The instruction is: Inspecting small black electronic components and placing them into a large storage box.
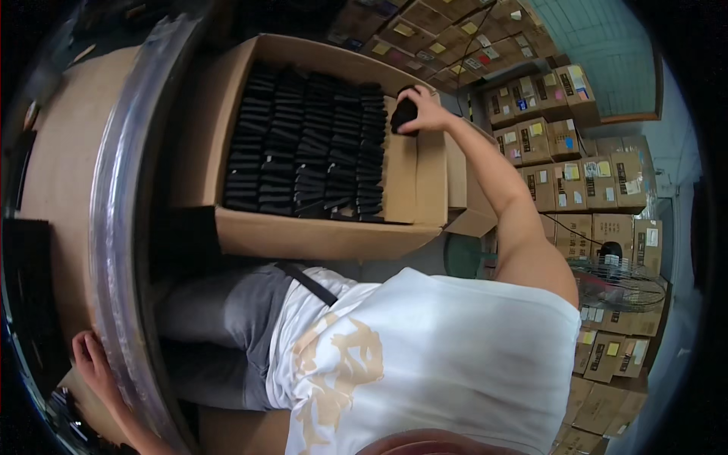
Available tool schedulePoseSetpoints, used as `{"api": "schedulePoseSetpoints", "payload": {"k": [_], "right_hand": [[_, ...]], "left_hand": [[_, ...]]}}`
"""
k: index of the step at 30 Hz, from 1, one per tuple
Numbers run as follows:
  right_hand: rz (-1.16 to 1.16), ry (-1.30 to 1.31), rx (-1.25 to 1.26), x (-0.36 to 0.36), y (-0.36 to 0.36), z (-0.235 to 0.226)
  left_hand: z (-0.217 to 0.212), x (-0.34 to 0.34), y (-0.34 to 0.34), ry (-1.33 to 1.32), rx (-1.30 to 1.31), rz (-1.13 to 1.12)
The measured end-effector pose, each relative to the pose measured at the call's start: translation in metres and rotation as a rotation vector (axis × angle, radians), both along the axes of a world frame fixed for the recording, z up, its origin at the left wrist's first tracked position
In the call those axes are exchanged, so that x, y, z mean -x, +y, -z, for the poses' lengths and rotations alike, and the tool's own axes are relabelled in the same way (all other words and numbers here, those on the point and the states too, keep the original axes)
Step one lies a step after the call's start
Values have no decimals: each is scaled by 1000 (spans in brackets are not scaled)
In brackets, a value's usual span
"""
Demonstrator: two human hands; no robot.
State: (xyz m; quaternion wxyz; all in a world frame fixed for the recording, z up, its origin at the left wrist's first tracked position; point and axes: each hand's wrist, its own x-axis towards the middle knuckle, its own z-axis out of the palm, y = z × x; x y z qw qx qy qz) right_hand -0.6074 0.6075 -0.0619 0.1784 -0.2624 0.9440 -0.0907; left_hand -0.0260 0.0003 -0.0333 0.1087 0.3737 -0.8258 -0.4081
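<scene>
My right hand (pixel 427 111) reaches over the far right corner of a large open cardboard box (pixel 326 231). Its fingers are closed round a dark black piece (pixel 405 114), whose exact kind I cannot make out. Inside the box, slim black pieces (pixel 307 144) stand packed tightly in several rows; a bare strip of cardboard runs along the right side, under the held piece. At the lower left, my left hand (pixel 92 365) rests at the edge of a brown tabletop (pixel 68 174), fingers slightly bent and apart, with nothing visible in them.
A clear plastic-wrapped rim (pixel 114 205) runs along the table between it and the box. Stacked labelled cartons (pixel 591 182) line the right side and the back. A wire-caged fan (pixel 618 284) stands at the right, near a green round object (pixel 461 255) beside the box.
</scene>
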Motion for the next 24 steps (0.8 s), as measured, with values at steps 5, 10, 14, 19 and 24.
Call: {"api": "schedulePoseSetpoints", "payload": {"k": [5,10,14,19,24], "right_hand": [[-199,90,-196,25,16,36],[-296,5,-243,37,7,53],[-334,147,-91,31,20,69],[-139,231,-10,4,31,81],[54,196,-67,-17,23,91]], "left_hand": [[19,-11,-17,-8,266,126],[23,-20,-31,-165,250,99],[24,-25,-36,-148,316,133],[28,-24,-37,-90,376,130],[32,-27,-37,-79,371,91]]}}
